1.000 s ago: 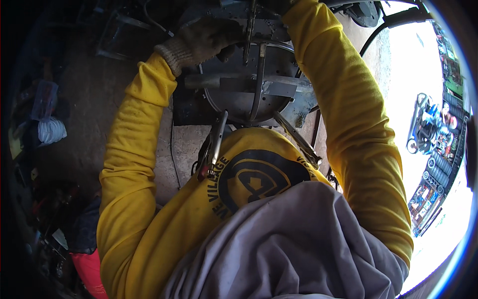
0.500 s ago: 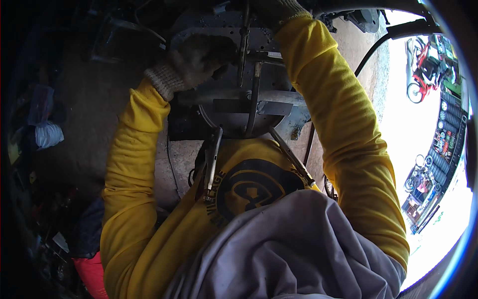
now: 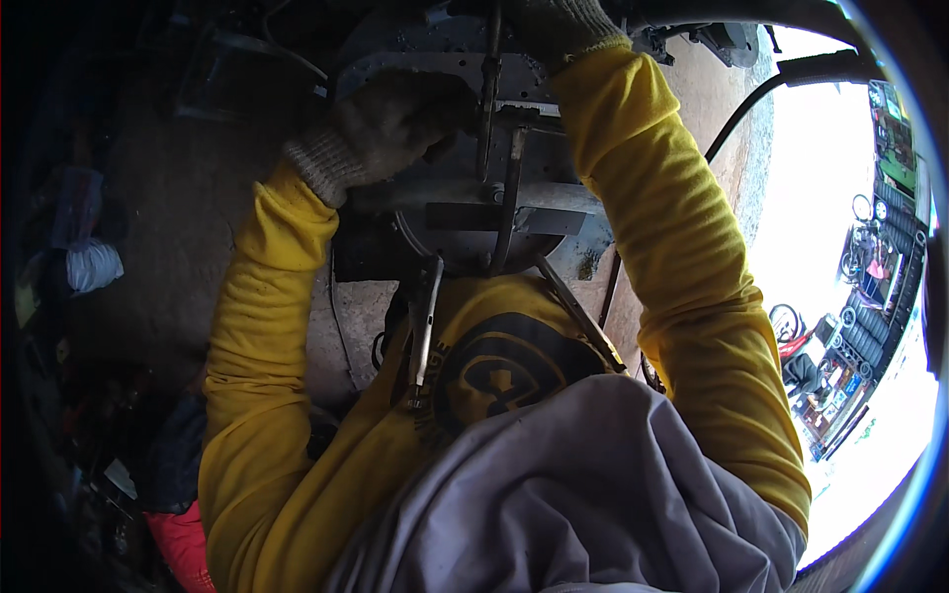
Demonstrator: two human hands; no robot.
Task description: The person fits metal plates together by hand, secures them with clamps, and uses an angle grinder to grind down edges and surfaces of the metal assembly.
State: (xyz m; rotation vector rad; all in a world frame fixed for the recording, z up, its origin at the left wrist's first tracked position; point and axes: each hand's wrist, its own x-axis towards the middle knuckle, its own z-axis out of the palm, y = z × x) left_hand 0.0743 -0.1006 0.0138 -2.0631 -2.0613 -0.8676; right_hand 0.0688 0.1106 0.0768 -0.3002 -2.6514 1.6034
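Left hand, in a knit glove with a yellow sleeve, lay curled over the upper left rim of a round grey metal housing; whether it gripped the rim or only pressed on it could not be told. Far left of that hand, in shadow: a white bundle on the floor, with dark clutter around it too dim to name. Lower left: a red object, partly cut off at the frame edge.

Housing sat at top centre, directly ahead of the person, between the two arms. Thin rod stood upright across its face. Flat bar crossed the lower part of the housing, with a second upright strip meeting it. Locking pliers hung below the housing, touching its lower edge, handles pointing toward the person's chest. Slim metal bar slanted down and right from the same lower edge.

Right hand, also gloved, was at the top of the housing just right of the rod; its fingers ran out of view at the frame edge, so its grasp could not be told. Black cable arced behind the right sleeve. Far right, in bright daylight and well apart: parked motorbikes.
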